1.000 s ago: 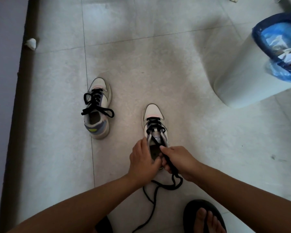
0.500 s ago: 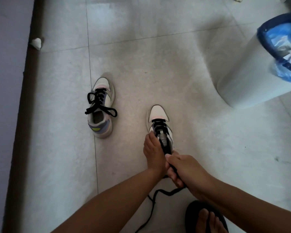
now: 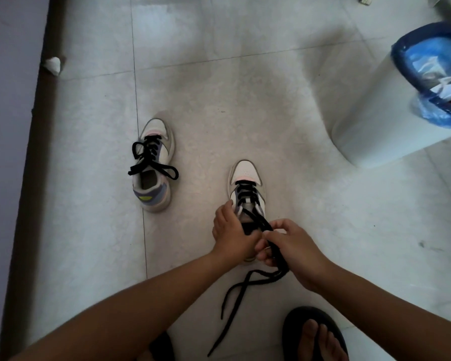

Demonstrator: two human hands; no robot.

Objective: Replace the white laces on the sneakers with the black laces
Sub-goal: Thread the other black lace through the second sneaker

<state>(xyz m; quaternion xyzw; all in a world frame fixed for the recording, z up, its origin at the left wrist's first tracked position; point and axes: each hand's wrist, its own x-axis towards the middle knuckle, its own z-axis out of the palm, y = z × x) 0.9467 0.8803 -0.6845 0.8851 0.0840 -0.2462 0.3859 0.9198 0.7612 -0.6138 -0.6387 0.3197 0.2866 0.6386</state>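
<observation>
Black lace (image 3: pixel 258 220) runs through the pinching fingers of the right hand (image 3: pixel 289 246), drawn taut from the top eyelets of the near sneaker (image 3: pixel 245 183); the left hand (image 3: pixel 231 235) grips that shoe's collar to steady it; loose lace ends (image 3: pixel 235 295) trail across the tiled floor (image 3: pixel 323 230) towards the sandalled foot (image 3: pixel 315 334); further left, the other sneaker (image 3: pixel 154 165) is already laced black and tied; by my reading, only tightening and knotting remain.
</observation>
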